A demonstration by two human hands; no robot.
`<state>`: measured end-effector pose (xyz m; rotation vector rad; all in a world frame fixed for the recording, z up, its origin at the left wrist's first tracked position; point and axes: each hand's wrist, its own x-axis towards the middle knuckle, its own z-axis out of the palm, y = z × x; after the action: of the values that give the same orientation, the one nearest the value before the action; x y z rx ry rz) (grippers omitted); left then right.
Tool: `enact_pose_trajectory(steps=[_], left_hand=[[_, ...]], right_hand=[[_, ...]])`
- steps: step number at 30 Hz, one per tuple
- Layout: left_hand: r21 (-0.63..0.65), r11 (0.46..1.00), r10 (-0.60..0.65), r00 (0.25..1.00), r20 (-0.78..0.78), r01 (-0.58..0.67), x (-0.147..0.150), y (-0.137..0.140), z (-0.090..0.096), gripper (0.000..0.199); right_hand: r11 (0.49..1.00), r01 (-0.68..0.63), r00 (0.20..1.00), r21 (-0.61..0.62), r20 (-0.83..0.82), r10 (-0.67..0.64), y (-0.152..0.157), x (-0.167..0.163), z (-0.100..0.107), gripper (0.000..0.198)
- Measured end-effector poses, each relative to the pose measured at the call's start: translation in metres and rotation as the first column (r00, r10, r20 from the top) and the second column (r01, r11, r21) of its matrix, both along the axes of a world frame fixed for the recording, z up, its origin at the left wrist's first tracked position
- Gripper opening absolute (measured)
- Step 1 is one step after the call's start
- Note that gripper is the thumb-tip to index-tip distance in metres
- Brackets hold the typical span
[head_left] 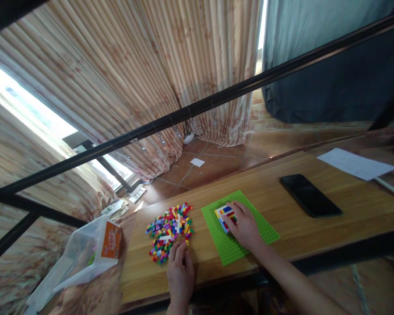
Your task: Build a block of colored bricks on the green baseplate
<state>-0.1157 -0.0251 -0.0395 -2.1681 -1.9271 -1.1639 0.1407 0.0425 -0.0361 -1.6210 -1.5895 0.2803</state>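
Observation:
A green studded baseplate (249, 218) lies on the wooden table, bearing a small multicoloured block of toy bricks (223, 217) in white, blue, red and yellow. My right hand (244, 225) reaches over that block, with thumb and fingers bent around its sides and partly covering it. Left of the plate is a loose heap of small coloured toy bricks (170, 225). At the heap's near edge is my left hand (180, 267), fingers curled together. A bit of yellow shows by its fingertips, but what they hold, if anything, is too small to make out.
A black phone (310, 195) lies on the table's right part, with white paper (356, 164) beyond it. Left of the table stands a translucent plastic bin (85, 249) with an orange label. A black metal bar (190, 111) crosses in front of patterned curtains (144, 65).

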Motion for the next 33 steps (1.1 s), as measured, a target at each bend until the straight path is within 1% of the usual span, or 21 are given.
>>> enact_pose_trajectory(steps=[4, 10, 20, 26, 29, 33], left_hand=[[-0.017, 1.0, -0.007, 1.0, -0.008, 0.007, 0.001, -0.001, 0.002, 0.023], [-0.02, 1.0, -0.003, 1.0, 0.0, 0.003, 0.003, -0.002, 0.003, 0.024], [-0.018, 1.0, -0.011, 1.0, 0.007, 0.011, 0.007, -0.003, 0.005, 0.023], [-0.03, 1.0, 0.009, 1.0, 0.014, -0.008, 0.008, -0.004, 0.005, 0.022], [-0.036, 0.999, 0.004, 1.0, 0.007, -0.003, 0.008, -0.003, 0.004, 0.022], [-0.007, 1.0, -0.003, 1.0, -0.025, 0.002, 0.003, -0.001, 0.001, 0.024]], right_hand=[[1.0, -0.024, 1.0, 0.012, 0.016, 0.023, -0.002, -0.006, -0.001, 0.047], [1.0, -0.011, 0.999, 0.026, 0.039, 0.009, -0.002, -0.005, -0.003, 0.047], [1.0, -0.013, 0.998, -0.005, 0.055, 0.013, -0.006, -0.006, 0.003, 0.048], [1.0, -0.021, 0.997, 0.017, 0.068, 0.019, -0.006, -0.003, 0.0, 0.049], [1.0, 0.016, 0.998, 0.024, 0.055, -0.017, -0.004, -0.006, -0.003, 0.047], [0.989, 0.138, 0.99, 0.047, -0.007, -0.137, -0.002, -0.014, -0.003, 0.044]])
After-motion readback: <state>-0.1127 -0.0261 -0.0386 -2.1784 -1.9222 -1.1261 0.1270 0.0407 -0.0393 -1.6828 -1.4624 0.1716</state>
